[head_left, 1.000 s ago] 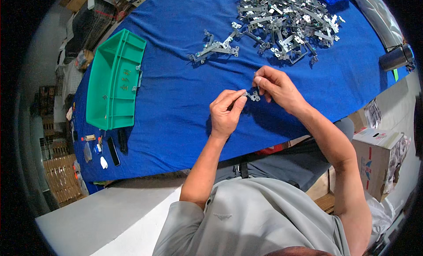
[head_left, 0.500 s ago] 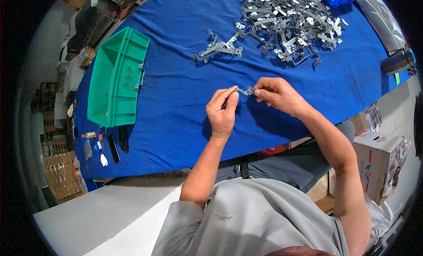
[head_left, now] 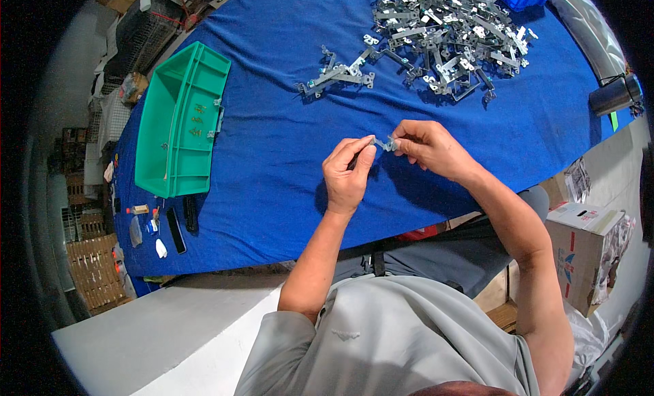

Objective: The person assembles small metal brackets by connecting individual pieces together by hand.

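Metal bracket (head_left: pixel 386 145) pinched between both hands' fingertips (head_left: pixel 368 141), blue table (head_left: pixel 272 151)

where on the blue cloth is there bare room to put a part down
Bare cloth lies between the green bin and the left hand, and along the near edge below both hands. A thinner strip runs between the small bracket cluster and the right hand. The far right is crowded by the bracket pile; small items fill the near-left corner.

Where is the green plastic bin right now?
In the head view, the green bin sits on the blue table cover, on the person's left, well left of the left hand and above some small items near the table edge.
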Demonstrator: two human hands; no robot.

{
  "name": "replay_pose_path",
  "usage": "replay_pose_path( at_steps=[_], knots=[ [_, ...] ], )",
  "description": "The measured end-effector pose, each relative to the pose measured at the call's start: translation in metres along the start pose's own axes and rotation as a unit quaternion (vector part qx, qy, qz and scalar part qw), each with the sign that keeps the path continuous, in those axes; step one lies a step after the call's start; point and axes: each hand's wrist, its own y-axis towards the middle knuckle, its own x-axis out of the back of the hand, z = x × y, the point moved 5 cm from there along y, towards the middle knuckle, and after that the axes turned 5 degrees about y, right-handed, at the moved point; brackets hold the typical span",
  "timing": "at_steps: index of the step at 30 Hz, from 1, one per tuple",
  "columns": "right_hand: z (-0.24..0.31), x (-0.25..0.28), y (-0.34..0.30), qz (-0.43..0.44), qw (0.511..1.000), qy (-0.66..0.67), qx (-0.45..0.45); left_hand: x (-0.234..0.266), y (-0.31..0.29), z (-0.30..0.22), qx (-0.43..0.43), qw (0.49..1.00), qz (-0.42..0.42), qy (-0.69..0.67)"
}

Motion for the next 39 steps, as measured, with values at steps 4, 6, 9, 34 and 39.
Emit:
replay_pose_path(
  at_steps=[4,6,9,34,39],
  knots=[
    [-0.005,0.000,0.000,-0.001,0.999,0.034,0.001,-0.001,0.001,-0.002,0.006,1.000,0.007,0.004],
    [-0.005,-0.001,0.000,-0.009,0.999,0.044,0.006,-0.002,0.001,-0.003,-0.009,1.000,0.011,0.012],
    [-0.002,-0.001,0.002,-0.009,0.987,0.160,0.020,-0.003,0.002,-0.007,-0.038,0.999,0.010,0.038],
    [-0.005,0.000,0.000,0.005,0.999,0.049,-0.017,0.002,0.000,-0.003,-0.007,0.999,-0.016,0.033],
    [-0.007,0.001,0.000,0.001,0.999,0.032,-0.018,-0.004,0.003,-0.010,-0.057,0.997,0.009,0.060]
  ],
)
